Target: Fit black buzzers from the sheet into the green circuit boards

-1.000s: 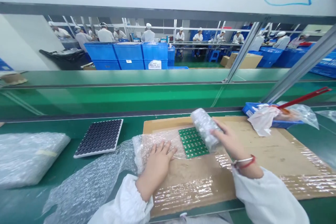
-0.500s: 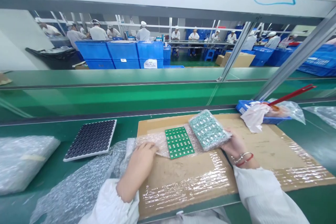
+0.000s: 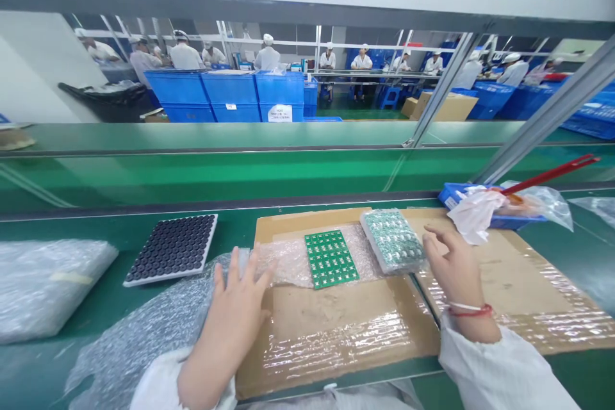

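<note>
My left hand [image 3: 240, 304] is spread flat over the left end of a bubble wrap strip [image 3: 288, 259] and the cardboard's left edge. A green circuit board panel [image 3: 331, 259] with rows of small parts lies on that strip. To its right a bubble-wrapped bundle of circuit boards [image 3: 391, 240] rests on the strip's far end. My right hand [image 3: 454, 266] is just right of the bundle, fingers apart with nothing in them; whether a fingertip touches the wrap I cannot tell. Under all this lies flattened cardboard [image 3: 346, 333] with shiny tape.
A white tray of black round parts [image 3: 173, 246] lies at left, beside loose bubble wrap [image 3: 148, 333] and a wrapped package [image 3: 48, 285]. At right stands a blue bin [image 3: 516, 222] with tissue and a red-handled tool [image 3: 552, 174]. A metal post [image 3: 444, 86] rises behind. Several people work beyond.
My right hand has let go of the wrapped bundle, which now lies flatter on the strip, and has drawn back right. My left hand has spread its fingers and shifted left and nearer.
</note>
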